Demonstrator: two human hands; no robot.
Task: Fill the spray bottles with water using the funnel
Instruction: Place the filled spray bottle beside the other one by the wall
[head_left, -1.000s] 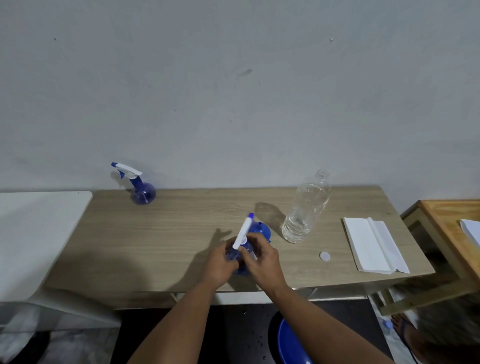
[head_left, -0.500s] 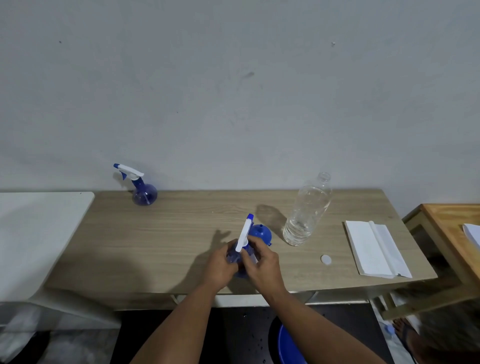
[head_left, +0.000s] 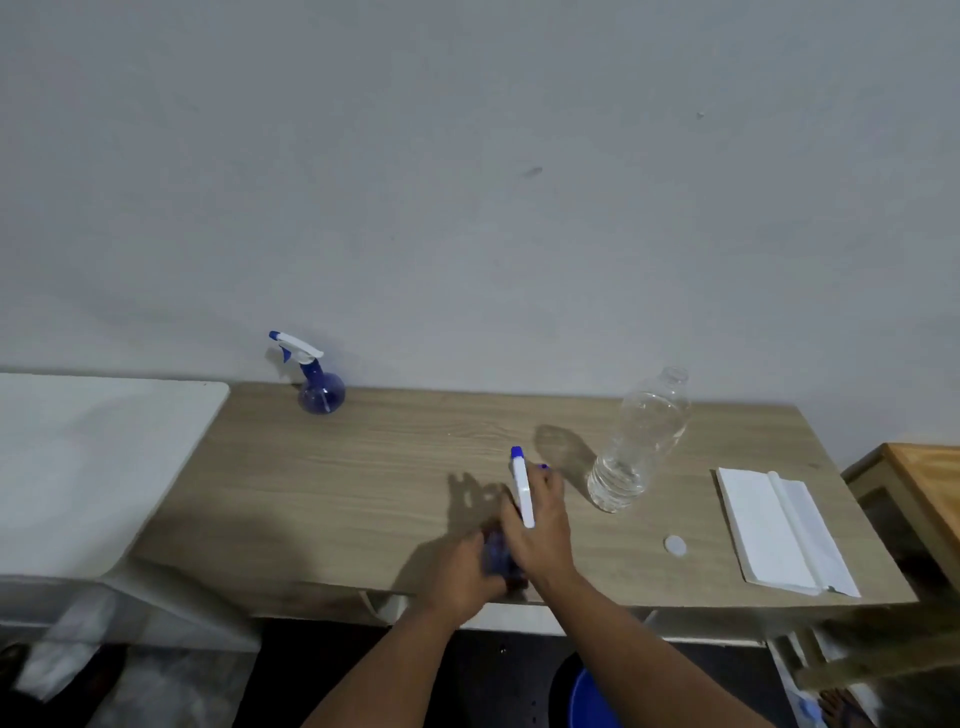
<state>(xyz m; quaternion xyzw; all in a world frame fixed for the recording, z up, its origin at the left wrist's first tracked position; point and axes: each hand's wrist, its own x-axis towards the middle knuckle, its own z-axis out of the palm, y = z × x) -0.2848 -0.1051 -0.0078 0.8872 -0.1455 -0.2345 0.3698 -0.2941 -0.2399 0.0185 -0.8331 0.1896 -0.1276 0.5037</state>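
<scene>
Both your hands are on the near spray bottle (head_left: 498, 553), right at the front edge of the tabletop (head_left: 363, 483), about midway along it. Your left hand (head_left: 460, 574) is wrapped around the blue body, which is blurred. Your right hand (head_left: 540, 525) grips the top, with the white sprayer head (head_left: 522, 491) poking up past your fingers (head_left: 550, 480), its blue nozzle pointing toward the wall. A sliver of blue shows just behind those fingers; I cannot tell what it is. The second spray bottle (head_left: 317, 382) stands upright at the back edge, toward the left corner, sprayer on. The clear water bottle (head_left: 636, 447) stands uncapped right of your hands, a little water at its bottom. Its white cap (head_left: 675, 545) lies near the front edge, with folded white paper (head_left: 779, 530) toward the right edge.
</scene>
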